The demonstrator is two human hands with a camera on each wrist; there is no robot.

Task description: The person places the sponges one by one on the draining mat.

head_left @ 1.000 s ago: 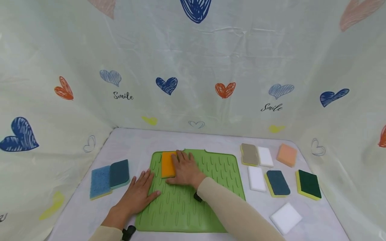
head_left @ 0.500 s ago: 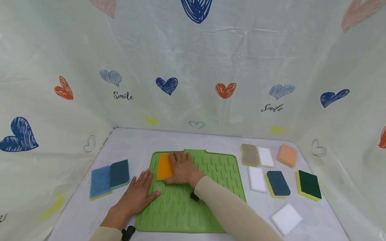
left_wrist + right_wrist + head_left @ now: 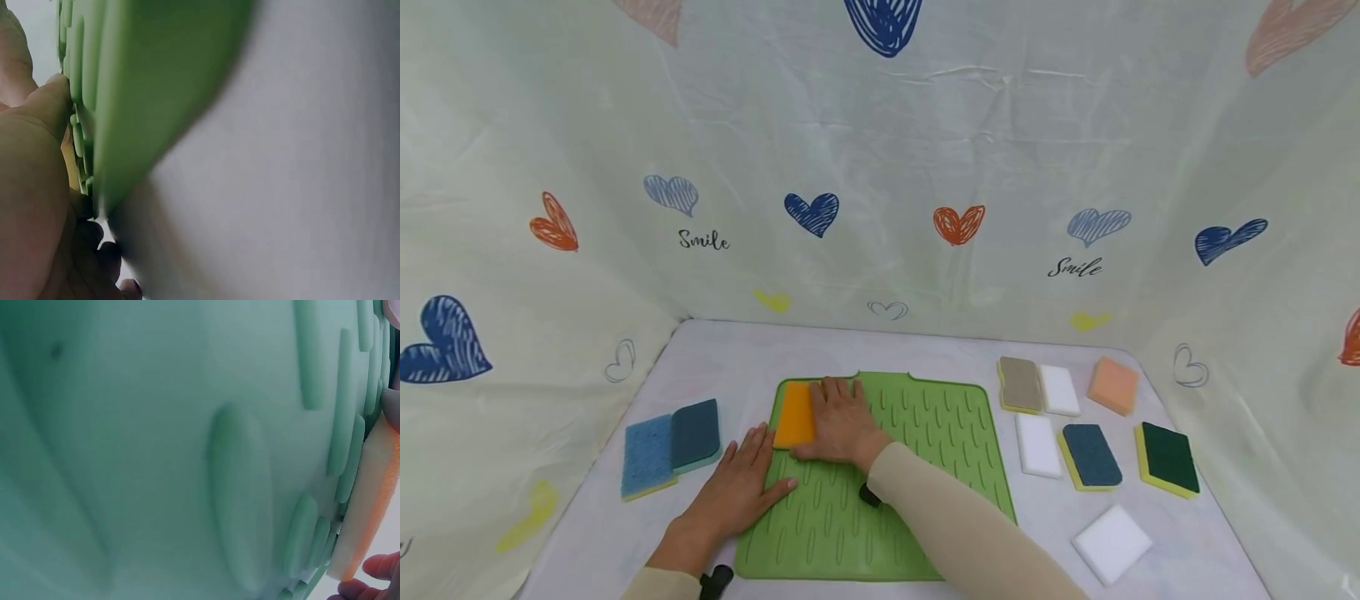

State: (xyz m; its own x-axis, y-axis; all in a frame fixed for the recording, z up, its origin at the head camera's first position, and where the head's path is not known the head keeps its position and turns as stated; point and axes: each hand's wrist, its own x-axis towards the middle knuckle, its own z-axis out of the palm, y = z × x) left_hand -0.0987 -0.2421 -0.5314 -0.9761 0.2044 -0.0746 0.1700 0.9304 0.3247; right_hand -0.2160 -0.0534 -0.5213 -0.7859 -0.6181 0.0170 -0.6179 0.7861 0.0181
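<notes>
In the head view an orange sponge (image 3: 794, 415) lies at the upper left of a green ribbed mat (image 3: 925, 467). My right hand (image 3: 842, 421) holds it from its right side, the thumb along its near edge and the fingers over the far part. The right wrist view catches the side of the sponge (image 3: 365, 500), pale below and orange on top, low against the ribs. My left hand (image 3: 737, 483) rests spread at the mat's left edge, its thumb over the mat. The left wrist view has that thumb (image 3: 50, 103) against the ribbed surface.
Left of the mat lie a light blue sponge (image 3: 648, 454) and a dark teal one (image 3: 695, 433). To the right are a grey-brown sponge (image 3: 1021, 384), a peach sponge (image 3: 1113, 385), a blue one (image 3: 1090, 456), a dark green one (image 3: 1168, 458) and several white blocks (image 3: 1112, 543).
My right hand has slid the orange sponge leftward over the mat, to its left edge near my left fingers. The left hand stays in place.
</notes>
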